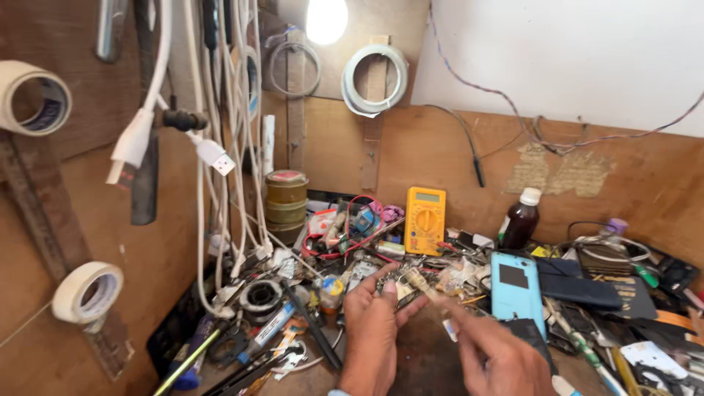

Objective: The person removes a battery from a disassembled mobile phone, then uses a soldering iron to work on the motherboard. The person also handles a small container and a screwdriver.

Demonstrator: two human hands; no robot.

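My left hand (370, 330) is at the lower middle, its fingers closed round a small metal-framed electronic part (396, 284). My right hand (493, 353) is beside it at the lower right, pinching a thin pale brush-like stick (429, 292) whose tip rests on that part. Both hands hover over a cluttered wooden workbench (422, 359).
A yellow multimeter (424, 219) leans at the back, next to stacked tins (286, 198) and a dark bottle (521, 220). A light-blue phone (517, 290) lies right of my hands. White cables (220, 147) and tape rolls (88, 292) hang on the left wall. A solder spool (261, 295) and tools lie left.
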